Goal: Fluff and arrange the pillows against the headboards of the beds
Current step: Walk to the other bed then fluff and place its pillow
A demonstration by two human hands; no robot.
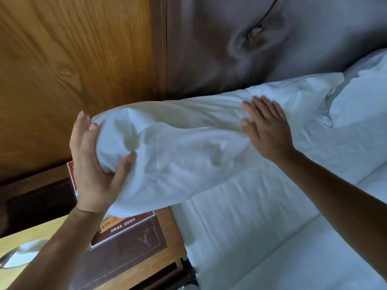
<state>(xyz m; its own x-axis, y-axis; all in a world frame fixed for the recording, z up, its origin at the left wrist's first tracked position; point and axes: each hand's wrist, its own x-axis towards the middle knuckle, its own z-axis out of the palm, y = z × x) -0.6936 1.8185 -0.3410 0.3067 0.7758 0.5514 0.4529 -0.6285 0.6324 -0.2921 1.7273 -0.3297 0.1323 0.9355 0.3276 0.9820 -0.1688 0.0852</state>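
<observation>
A white pillow [188, 143] lies across the head of the bed, its long side against the grey padded headboard [261, 42]. Its left end sticks out past the mattress edge over the nightstand. My left hand [94, 162] cups that end, thumb pressed into the fabric and fingers wrapped around the far side. Fingers spread, my right hand [266, 130] rests flat on top of the pillow's right half. A second white pillow [362, 97] sits to the right, partly tucked behind the first.
A wooden nightstand [146, 254] stands left of the bed with an orange printed card [123, 225] on it. A wood-panelled wall [73, 70] rises behind it. White bedding [272, 237] covers the mattress. A white dish [18, 256] sits at the lower left.
</observation>
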